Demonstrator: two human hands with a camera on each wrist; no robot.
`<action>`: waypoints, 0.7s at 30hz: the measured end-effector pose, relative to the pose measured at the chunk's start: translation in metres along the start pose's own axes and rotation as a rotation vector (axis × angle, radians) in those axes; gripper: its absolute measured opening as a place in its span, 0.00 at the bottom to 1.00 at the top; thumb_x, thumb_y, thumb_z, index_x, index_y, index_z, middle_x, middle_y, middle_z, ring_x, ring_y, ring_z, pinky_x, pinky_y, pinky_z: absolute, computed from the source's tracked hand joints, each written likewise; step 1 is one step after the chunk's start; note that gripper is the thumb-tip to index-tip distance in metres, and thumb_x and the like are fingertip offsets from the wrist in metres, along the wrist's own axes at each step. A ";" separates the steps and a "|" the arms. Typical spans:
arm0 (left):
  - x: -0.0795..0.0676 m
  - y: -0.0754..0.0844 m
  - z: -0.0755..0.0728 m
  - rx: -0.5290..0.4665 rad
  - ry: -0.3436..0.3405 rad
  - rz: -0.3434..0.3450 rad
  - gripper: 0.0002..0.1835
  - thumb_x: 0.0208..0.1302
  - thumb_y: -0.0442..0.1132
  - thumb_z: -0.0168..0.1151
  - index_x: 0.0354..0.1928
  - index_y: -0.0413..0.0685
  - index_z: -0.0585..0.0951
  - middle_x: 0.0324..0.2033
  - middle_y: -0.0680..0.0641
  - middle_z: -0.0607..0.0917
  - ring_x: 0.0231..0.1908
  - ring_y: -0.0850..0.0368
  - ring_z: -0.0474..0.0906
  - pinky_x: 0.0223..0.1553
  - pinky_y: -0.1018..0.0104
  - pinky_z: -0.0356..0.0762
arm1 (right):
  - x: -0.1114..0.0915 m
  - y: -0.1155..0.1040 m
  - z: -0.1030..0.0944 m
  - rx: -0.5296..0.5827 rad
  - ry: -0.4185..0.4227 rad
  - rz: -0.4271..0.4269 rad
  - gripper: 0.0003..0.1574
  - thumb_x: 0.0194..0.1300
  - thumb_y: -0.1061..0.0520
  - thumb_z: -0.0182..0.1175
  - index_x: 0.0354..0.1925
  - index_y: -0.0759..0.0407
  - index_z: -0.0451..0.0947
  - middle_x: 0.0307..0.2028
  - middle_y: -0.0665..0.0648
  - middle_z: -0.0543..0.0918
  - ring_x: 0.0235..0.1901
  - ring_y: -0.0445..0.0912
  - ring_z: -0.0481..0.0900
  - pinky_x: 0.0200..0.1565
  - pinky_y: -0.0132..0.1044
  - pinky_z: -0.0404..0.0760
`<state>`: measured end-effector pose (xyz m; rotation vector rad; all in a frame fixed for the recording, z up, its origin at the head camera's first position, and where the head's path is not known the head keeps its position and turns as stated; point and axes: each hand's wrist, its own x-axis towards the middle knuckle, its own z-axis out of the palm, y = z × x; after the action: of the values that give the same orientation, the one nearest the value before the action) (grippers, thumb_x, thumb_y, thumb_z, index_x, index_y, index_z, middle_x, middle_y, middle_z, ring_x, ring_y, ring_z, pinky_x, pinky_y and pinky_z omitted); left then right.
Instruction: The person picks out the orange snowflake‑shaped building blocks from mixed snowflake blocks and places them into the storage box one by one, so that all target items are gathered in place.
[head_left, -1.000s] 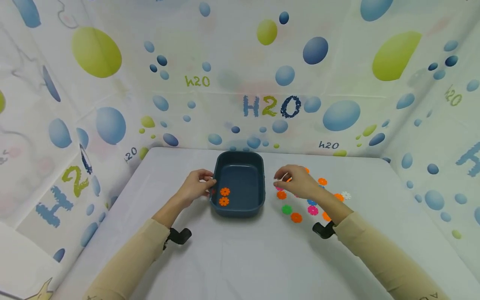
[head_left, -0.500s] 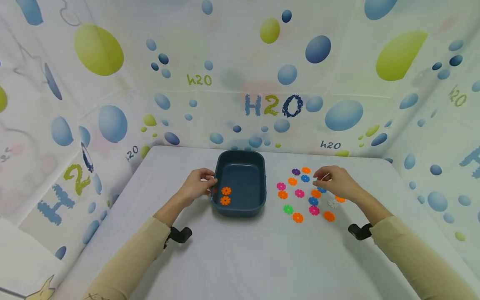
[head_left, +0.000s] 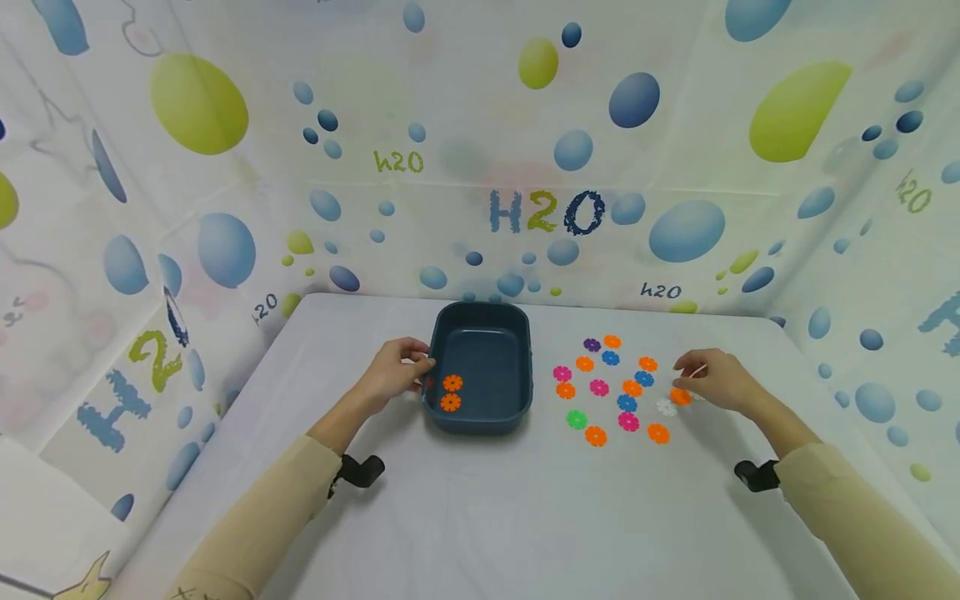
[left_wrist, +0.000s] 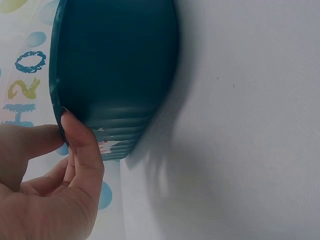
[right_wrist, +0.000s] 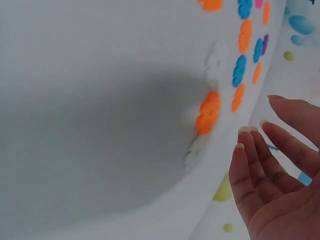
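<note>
My left hand (head_left: pixel 390 372) pinches the left rim of a dark blue-green plastic bin (head_left: pixel 483 423); in the left wrist view, thumb and forefinger meet over the bin's rim (left_wrist: pixel 54 60). Two orange flower-shaped discs (head_left: pixel 452 382) lie inside the bin at its near left. To the right, my right hand (head_left: pixel 716 382) hovers just over an orange flower disc (head_left: pixel 681 397) at the right end of a scatter of discs. Seen from the right wrist, its fingers are loosely bent, with a gap to the thumb and nothing between them. A white disc (head_left: pixel 667 407) lies beside the orange one.
Several more flower discs lie between bin and right hand, among them a green disc (head_left: pixel 577 419), a purple disc (head_left: pixel 592 344) and a pink disc (head_left: pixel 599 387). A white cloth (head_left: pixel 480 517) covers the table. Patterned curtains (head_left: pixel 450 108) stand behind and at both sides.
My right hand has moved rightward across the scattered discs, from beside the bin to their right end, uncovering those in the middle. The left hand and the bin have stayed put.
</note>
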<state>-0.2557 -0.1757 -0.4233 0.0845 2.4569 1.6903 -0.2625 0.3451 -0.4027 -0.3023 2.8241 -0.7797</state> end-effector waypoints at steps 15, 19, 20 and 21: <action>-0.001 0.001 0.000 0.007 0.003 -0.001 0.20 0.74 0.34 0.59 0.61 0.28 0.73 0.41 0.41 0.77 0.30 0.54 0.81 0.34 0.65 0.86 | -0.009 0.025 0.006 -0.004 -0.068 0.048 0.20 0.68 0.55 0.67 0.52 0.67 0.80 0.42 0.61 0.80 0.43 0.55 0.75 0.42 0.40 0.80; -0.002 0.002 0.000 0.011 0.000 0.003 0.20 0.75 0.34 0.59 0.61 0.28 0.72 0.40 0.41 0.77 0.30 0.54 0.81 0.34 0.64 0.86 | -0.008 0.028 0.008 0.002 -0.071 0.036 0.19 0.68 0.56 0.67 0.51 0.67 0.80 0.41 0.60 0.80 0.42 0.54 0.74 0.42 0.41 0.79; -0.002 0.002 0.000 0.012 0.000 0.002 0.20 0.75 0.34 0.59 0.61 0.28 0.73 0.40 0.41 0.77 0.30 0.54 0.81 0.34 0.64 0.86 | -0.008 0.029 0.009 0.002 -0.071 0.031 0.19 0.68 0.56 0.67 0.51 0.67 0.80 0.41 0.59 0.79 0.42 0.54 0.74 0.42 0.41 0.79; -0.003 0.002 0.000 0.013 -0.001 0.002 0.20 0.75 0.34 0.59 0.61 0.28 0.72 0.40 0.41 0.77 0.30 0.54 0.81 0.34 0.64 0.86 | -0.008 0.030 0.009 0.004 -0.070 0.030 0.19 0.68 0.56 0.67 0.51 0.68 0.80 0.41 0.59 0.80 0.42 0.54 0.74 0.42 0.41 0.79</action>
<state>-0.2529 -0.1750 -0.4213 0.0897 2.4678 1.6755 -0.2568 0.3678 -0.4248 -0.2801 2.7555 -0.7531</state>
